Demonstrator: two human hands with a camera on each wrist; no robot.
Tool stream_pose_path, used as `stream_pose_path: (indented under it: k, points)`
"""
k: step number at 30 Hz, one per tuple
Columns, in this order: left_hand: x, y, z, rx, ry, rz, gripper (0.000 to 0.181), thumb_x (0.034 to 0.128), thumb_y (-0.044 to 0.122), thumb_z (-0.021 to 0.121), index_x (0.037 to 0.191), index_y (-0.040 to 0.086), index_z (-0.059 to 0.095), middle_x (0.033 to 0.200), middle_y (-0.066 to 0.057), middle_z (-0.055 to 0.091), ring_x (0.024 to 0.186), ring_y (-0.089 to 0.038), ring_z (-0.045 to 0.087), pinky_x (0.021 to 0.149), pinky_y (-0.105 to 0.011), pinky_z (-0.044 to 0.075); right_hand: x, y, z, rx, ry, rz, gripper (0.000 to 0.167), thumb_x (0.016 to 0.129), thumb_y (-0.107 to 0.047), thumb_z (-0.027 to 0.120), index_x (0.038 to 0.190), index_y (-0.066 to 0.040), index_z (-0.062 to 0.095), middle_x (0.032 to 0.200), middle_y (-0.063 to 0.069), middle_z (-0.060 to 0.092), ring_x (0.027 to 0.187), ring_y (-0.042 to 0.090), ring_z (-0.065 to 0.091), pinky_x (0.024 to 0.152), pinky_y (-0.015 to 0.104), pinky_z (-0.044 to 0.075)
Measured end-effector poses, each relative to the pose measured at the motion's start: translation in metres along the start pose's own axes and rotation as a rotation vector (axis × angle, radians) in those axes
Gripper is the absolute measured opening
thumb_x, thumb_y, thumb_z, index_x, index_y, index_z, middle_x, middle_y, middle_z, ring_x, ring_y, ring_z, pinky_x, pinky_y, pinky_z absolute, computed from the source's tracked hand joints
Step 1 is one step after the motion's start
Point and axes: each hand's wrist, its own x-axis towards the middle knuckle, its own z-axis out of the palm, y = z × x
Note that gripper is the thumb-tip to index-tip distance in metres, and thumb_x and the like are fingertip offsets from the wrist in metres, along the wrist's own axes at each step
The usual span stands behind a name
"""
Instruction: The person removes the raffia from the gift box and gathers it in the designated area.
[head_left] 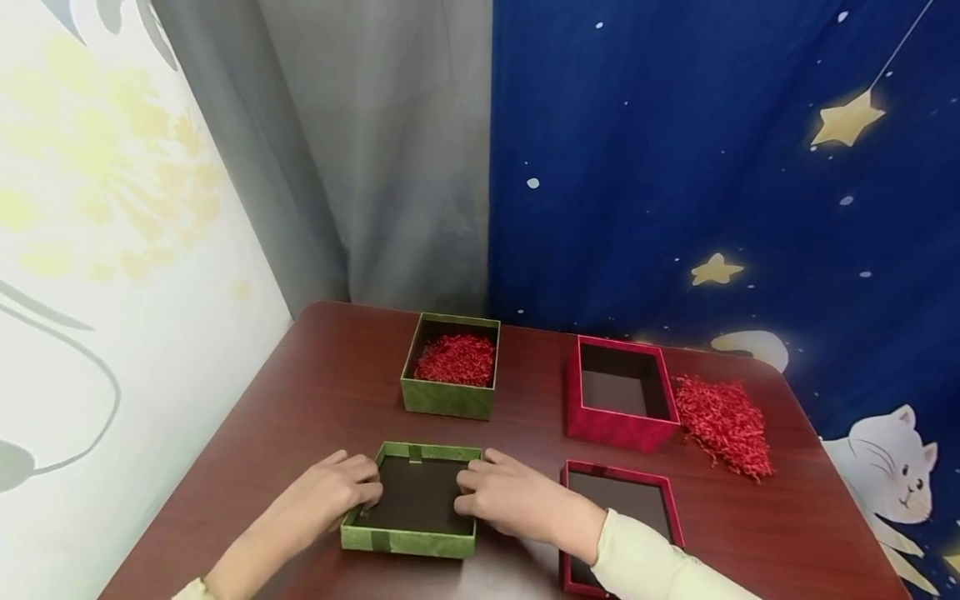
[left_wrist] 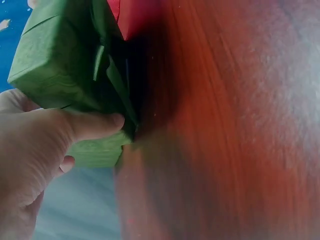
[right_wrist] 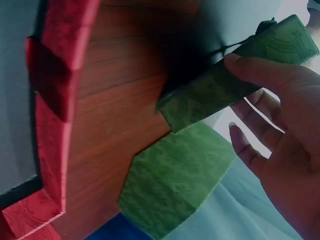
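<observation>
Both hands grip a shallow green lid [head_left: 408,542], open side up with a dark inside, near the table's front. My left hand [head_left: 339,490] holds its left wall, fingers over the rim; my right hand [head_left: 504,493] holds the right wall the same way. In the left wrist view the left hand [left_wrist: 45,145] has its thumb against the green lid [left_wrist: 55,65]. The right wrist view shows the right hand [right_wrist: 280,120] pinching the green lid [right_wrist: 210,95], which is tilted there, with a dark ribbon at its edge.
Behind the lid stands a green box [head_left: 448,398] holding red shredded paper [head_left: 457,360]. To the right are a red box [head_left: 622,427] with a dark inside, a red lid [head_left: 674,508] partly behind the right forearm, and a pile of red shredded paper [head_left: 723,425].
</observation>
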Motion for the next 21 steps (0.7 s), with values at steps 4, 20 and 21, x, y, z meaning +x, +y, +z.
stream_pose_path:
  k: [4, 20, 21]
  points:
    - [0.001, 0.002, 0.008, -0.021, -0.02, -0.026, 0.051, 0.0582, -0.022, 0.063, 0.071, 0.026, 0.053, 0.079, 0.015, 0.046, 0.077, -0.005, 0.044, 0.066, -0.025, 0.033, -0.002, -0.002, 0.011, -0.006, -0.027, 0.018, 0.016, 0.089, -0.016, 0.076, 0.085, -0.031, 0.072, 0.082, -0.01, 0.052, 0.082, 0.011, 0.053, 0.074, 0.027, 0.043]
    - [-0.003, -0.005, 0.028, -0.089, 0.028, 0.037, 0.038, 0.0629, -0.015, 0.072, 0.07, 0.023, 0.069, 0.086, 0.012, 0.058, 0.093, -0.01, 0.06, 0.071, -0.026, 0.045, -0.001, 0.0, 0.029, -0.004, -0.118, 0.05, 0.011, 0.089, -0.03, 0.073, 0.09, -0.035, 0.083, 0.087, -0.011, 0.058, 0.085, 0.009, 0.054, 0.079, 0.026, 0.043]
    - [-0.003, -0.006, 0.028, -0.093, 0.033, 0.04, 0.038, 0.0635, -0.014, 0.072, 0.07, 0.023, 0.069, 0.086, 0.012, 0.058, 0.093, -0.01, 0.06, 0.071, -0.026, 0.045, -0.001, 0.0, 0.029, -0.004, -0.121, 0.05, 0.011, 0.089, -0.03, 0.073, 0.09, -0.035, 0.083, 0.087, -0.011, 0.058, 0.085, 0.009, 0.054, 0.079, 0.026, 0.042]
